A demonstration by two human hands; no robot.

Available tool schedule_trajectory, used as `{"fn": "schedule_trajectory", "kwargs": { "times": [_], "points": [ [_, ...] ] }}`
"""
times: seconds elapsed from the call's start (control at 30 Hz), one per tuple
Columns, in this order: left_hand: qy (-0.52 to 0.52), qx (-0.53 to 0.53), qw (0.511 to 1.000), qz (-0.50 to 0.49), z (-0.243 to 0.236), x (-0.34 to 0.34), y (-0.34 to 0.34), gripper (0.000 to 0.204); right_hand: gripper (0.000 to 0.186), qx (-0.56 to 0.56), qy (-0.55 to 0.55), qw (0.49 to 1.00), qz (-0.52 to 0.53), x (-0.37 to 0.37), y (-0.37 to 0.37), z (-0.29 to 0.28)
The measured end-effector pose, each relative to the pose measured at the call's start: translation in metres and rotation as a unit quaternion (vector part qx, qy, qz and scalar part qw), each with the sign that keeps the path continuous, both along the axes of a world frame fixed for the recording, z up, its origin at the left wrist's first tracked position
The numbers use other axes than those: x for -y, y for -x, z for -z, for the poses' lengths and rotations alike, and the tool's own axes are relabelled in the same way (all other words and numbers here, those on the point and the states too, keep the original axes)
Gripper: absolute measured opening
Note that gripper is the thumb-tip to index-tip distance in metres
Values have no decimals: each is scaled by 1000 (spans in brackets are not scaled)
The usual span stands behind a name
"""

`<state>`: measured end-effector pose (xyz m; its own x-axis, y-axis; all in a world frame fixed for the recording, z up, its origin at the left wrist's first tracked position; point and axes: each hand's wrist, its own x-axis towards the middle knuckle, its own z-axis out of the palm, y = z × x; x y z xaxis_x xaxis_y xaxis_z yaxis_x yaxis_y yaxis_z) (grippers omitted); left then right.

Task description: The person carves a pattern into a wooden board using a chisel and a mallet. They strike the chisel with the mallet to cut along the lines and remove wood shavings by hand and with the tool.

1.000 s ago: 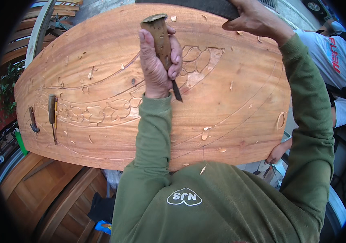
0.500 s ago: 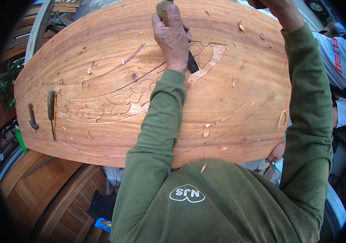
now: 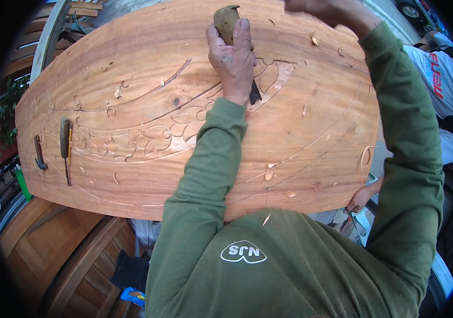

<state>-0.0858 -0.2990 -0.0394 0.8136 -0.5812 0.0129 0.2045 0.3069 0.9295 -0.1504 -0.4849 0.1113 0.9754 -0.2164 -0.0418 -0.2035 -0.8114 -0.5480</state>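
My left hand (image 3: 233,63) is closed around the wooden handle of a chisel (image 3: 227,22), the handle's worn top showing above my thumb. Below my fingers the chisel's dark flat blade slants down to the carved band of a large wooden panel (image 3: 301,132). My right hand (image 3: 332,9) is raised at the top edge, right of the chisel handle. Its fingers look curled, but they are blurred and partly cut off, and whatever they grip is out of view. Leaf and scroll carving (image 3: 147,139) runs across the panel's left half, with drawn curves on the right.
A slim chisel (image 3: 65,140) and a yellow pencil (image 3: 70,139) lie at the panel's left, beside a small hooked tool (image 3: 40,153). Wood shavings (image 3: 269,174) are scattered about. Another person's hand (image 3: 362,199) touches the panel's right edge. Brown panelled wood (image 3: 51,233) stands lower left.
My right hand has come left and slightly down, nearer the chisel handle. My left hand and chisel have shifted slightly right and down in the picture. The view has shifted a little.
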Motion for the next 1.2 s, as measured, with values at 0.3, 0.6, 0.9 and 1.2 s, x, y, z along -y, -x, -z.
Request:
{"fn": "schedule_trajectory", "kwargs": {
  "times": [0.3,0.6,0.9,1.2],
  "points": [
    [19,-11,1000,7,-4,-1,5,34,83,10,25,993,111,-20,-1,-23],
    [12,-1,1000,-8,-7,-3,6,39,84,-43,-61,992,102,-30,-2,-22],
    [66,-86,990,90,-21,-2,-11,55,87,116,57,991,46,-1,21,-22],
    [43,-43,997,-50,-8,13,-1,40,79,163,-86,968,169,-3,8,-48]
  ]
}}
